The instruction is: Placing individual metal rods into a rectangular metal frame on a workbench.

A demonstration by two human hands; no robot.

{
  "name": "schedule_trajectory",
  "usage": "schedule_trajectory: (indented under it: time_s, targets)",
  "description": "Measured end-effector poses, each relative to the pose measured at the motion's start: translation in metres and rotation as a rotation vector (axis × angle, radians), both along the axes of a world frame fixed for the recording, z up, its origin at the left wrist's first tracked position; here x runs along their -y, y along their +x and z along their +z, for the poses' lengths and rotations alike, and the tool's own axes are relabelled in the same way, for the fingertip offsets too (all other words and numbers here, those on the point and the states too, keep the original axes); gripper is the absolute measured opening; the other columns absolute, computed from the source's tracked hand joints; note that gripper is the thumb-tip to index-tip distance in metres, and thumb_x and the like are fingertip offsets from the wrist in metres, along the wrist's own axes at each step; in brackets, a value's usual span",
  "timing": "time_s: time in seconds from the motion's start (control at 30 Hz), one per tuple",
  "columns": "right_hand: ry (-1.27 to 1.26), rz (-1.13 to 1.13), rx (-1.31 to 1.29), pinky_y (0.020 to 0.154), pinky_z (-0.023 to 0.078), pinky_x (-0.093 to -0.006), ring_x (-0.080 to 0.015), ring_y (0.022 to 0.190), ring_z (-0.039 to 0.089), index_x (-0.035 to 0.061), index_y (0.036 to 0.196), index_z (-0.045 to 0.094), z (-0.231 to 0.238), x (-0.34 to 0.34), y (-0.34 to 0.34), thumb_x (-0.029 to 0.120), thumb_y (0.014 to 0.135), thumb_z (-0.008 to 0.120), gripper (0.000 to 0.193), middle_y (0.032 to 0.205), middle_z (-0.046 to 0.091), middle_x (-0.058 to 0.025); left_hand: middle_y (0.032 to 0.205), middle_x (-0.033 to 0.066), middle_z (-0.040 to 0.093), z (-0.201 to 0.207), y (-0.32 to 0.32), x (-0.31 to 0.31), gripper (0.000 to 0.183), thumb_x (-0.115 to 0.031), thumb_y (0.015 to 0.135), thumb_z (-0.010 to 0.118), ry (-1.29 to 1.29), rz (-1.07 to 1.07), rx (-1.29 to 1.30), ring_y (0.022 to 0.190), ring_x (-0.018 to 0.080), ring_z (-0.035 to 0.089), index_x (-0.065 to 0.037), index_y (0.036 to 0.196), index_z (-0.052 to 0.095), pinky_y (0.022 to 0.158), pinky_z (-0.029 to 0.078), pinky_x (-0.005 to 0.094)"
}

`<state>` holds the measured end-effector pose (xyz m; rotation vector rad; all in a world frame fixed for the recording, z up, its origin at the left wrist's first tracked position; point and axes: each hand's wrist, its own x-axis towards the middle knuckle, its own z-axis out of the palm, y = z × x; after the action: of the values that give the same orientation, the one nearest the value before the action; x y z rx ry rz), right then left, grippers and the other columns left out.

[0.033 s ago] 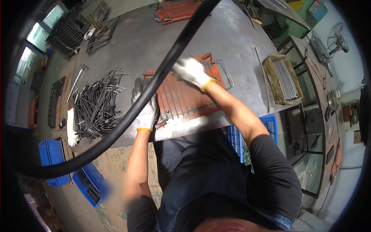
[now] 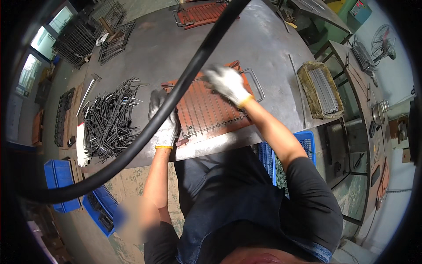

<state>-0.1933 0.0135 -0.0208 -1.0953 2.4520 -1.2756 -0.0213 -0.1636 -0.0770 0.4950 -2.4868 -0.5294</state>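
Note:
A red jig plate (image 2: 189, 101) lies on the metal table under a rack of thin parallel metal rods (image 2: 212, 115) with a wire loop handle (image 2: 260, 83) at its right end. My left hand (image 2: 165, 130), in a white glove with grey-coated fingers, rests at the plate's left edge. Its fingers point away from me, stretched out, partly covered by the black cable. Over the far part of the rods is my right hand (image 2: 228, 83), gloved alike. Motion smears its fingers, so whether they hold anything is unclear.
A thick black cable (image 2: 189, 75) crosses the view in front of the work. Left of the jig lie a heap of short dark rods (image 2: 110, 121), a hammer (image 2: 89, 92) and a white glove (image 2: 81, 145). At right stands a box of rods (image 2: 321, 90); another red jig (image 2: 202, 15) lies far off.
My right hand has shifted a little to the right over the rods, away from the cable. My left hand stays about where it was.

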Motion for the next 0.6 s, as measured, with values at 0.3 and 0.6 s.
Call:
schedule_trajectory:
  time_s: [0.3,0.6]
  targets:
    - [0.037,-0.662,-0.385,0.074,0.050,-0.0412,-0.0300,0.080,0.063,0.0110,0.100,0.065,-0.116,-0.252,0.027,0.019,0.088,0.059,0.016,0.091,0.067,-0.0088,0.091,0.0227,0.068,-0.023,0.003,0.003,0.045,-0.039,0.096,0.041,0.482,0.353,0.241,0.085,0.0396,0.065,-0.008,0.126,0.054,0.073,0.050,0.0426]
    - [0.042,-0.605,-0.293,0.070,0.050,-0.0447,-0.0347,0.080,0.064,0.0156,0.104,0.068,-0.113,-0.248,0.040,0.018,0.084,0.061,0.021,0.088,0.067,-0.0117,0.070,0.0071,0.053,-0.002,0.033,-0.057,0.018,-0.017,0.095,0.050,1.651,0.216,0.182,0.055,0.0219,0.056,-0.001,0.087,0.053,0.047,0.050,0.0370]
